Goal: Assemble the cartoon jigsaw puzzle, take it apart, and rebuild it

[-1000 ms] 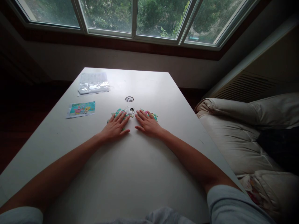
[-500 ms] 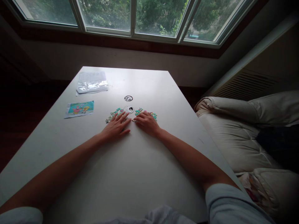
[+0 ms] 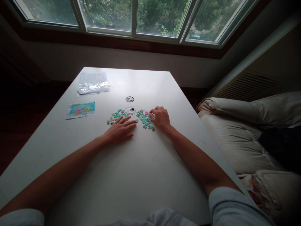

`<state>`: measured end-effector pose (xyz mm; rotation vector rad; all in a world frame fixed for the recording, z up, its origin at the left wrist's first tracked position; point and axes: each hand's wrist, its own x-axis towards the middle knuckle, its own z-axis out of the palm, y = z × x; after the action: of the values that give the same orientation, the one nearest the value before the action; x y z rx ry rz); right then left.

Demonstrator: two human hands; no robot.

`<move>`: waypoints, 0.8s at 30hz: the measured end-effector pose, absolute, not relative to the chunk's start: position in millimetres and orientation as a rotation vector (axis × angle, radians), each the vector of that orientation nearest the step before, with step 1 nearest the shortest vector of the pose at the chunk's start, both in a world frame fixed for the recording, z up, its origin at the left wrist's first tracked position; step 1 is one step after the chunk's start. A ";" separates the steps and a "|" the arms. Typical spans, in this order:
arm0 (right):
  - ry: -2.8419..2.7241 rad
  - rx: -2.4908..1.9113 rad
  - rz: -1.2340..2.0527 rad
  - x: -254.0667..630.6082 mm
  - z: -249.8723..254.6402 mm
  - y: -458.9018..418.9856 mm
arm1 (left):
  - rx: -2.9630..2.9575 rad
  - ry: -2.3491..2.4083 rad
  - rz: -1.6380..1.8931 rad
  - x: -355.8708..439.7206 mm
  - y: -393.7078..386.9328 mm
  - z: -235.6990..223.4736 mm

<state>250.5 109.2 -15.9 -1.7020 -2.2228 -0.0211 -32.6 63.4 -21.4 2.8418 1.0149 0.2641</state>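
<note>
Many small jigsaw puzzle pieces [image 3: 144, 118], mostly green and teal with some pink and yellow, lie loose in two patches on a white table [image 3: 131, 169]. My left hand [image 3: 121, 128] rests palm down with fingers spread, its fingertips over the lower edge of the left patch. At the right edge of the other patch is my right hand [image 3: 161, 118], fingers curled and fingertips against the pieces. Whether a piece is pinched there is hidden. Between the patches lies a round grey and white disc [image 3: 130, 110].
Another round black-and-white disc [image 3: 129, 99] lies farther back. On the left are a colourful cartoon picture sheet [image 3: 81, 110] and a clear plastic bag with papers [image 3: 93, 83]. A padded beige seat [image 3: 230, 135] stands right of the table; a window [image 3: 134, 18] is ahead.
My right hand has moved right, uncovering the right patch of puzzle pieces, some of which now lie nearer me. My left hand has shifted slightly right and toward me.
</note>
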 end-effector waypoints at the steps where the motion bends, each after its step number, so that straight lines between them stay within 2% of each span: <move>1: -2.193 -1.747 -0.030 257.1 -15.9 112.2 | 2.843 1.009 0.262 -32.5 63.2 -21.1; 10: -2.126 -1.848 0.125 273.7 -22.8 126.4 | 2.859 0.971 0.254 -28.0 61.1 -22.1; 24: -2.158 -1.797 0.083 274.7 -25.1 125.6 | 2.851 1.103 0.333 -30.3 57.2 -23.0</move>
<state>274.7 125.6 -25.1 -1.7974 -2.1582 0.0829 -30.3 57.2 -23.0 2.8508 1.1030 0.3328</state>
